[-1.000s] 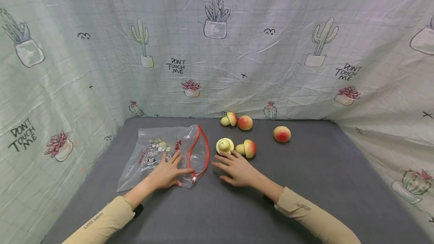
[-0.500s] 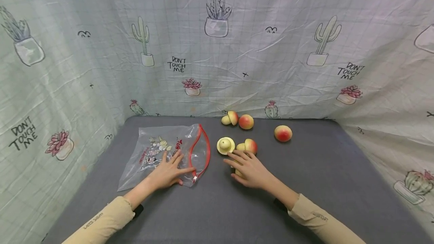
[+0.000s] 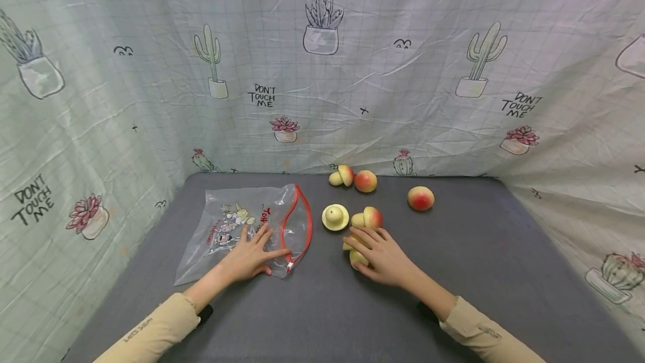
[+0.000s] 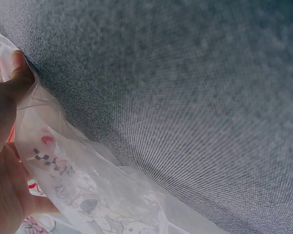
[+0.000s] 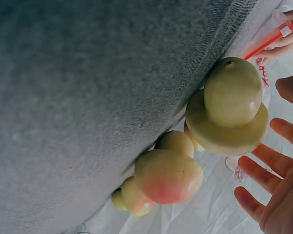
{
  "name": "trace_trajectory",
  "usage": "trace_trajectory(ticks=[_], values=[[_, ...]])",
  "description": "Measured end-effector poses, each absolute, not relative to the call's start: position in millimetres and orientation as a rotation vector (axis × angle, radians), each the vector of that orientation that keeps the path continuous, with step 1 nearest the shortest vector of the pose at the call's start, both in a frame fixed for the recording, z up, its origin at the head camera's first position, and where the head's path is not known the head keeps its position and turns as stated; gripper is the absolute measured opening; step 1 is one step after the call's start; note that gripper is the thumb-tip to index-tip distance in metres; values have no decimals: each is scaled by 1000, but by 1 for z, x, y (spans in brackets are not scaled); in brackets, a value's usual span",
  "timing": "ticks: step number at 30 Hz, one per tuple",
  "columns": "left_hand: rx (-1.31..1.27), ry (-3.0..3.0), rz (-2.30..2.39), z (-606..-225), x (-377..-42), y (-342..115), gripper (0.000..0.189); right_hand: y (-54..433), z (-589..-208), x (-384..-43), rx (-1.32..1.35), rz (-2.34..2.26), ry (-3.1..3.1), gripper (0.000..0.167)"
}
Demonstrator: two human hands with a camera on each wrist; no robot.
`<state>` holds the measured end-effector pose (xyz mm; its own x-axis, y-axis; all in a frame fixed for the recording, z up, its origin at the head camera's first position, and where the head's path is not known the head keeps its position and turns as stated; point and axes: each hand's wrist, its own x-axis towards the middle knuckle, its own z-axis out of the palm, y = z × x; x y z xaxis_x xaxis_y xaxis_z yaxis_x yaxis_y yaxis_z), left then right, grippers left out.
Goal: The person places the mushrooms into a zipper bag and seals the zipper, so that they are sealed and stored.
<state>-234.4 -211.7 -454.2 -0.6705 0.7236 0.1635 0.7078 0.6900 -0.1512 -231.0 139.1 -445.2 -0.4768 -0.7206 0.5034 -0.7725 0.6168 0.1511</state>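
My left hand (image 3: 249,257) lies spread on a clear plastic zip bag (image 3: 229,206) with a red zip edge, thumb over the zip end. In the left wrist view its thumb (image 4: 20,68) presses against the bag film. My right hand (image 3: 385,255) reaches over a toy mushroom (image 3: 358,260), which its fingers partly cover in the head view. In the right wrist view that mushroom shows a pale stem and cap underside, with the outstretched fingers (image 5: 259,170) beside it. Just beyond lie a stem-up mushroom (image 3: 335,215) and a red-yellow mushroom (image 3: 372,218) on its side.
At the back of the dark grey table (image 3: 312,318) lie a mushroom on its side (image 3: 342,176) and a red-yellow cap (image 3: 365,181). Another red-yellow cap (image 3: 420,198) sits further right. A curtain (image 3: 428,83) with cactus prints surrounds the table.
My right hand has moved to the right and slightly toward me, and the mushroom under its fingers has come into view. The left hand and the bag stay where they were.
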Motion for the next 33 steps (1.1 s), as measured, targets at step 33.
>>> trace_trajectory(ticks=[33], values=[[-1139,-2754,106,-456,-231,-210,57,139,-457,-227,1127,42,-2412,72]])
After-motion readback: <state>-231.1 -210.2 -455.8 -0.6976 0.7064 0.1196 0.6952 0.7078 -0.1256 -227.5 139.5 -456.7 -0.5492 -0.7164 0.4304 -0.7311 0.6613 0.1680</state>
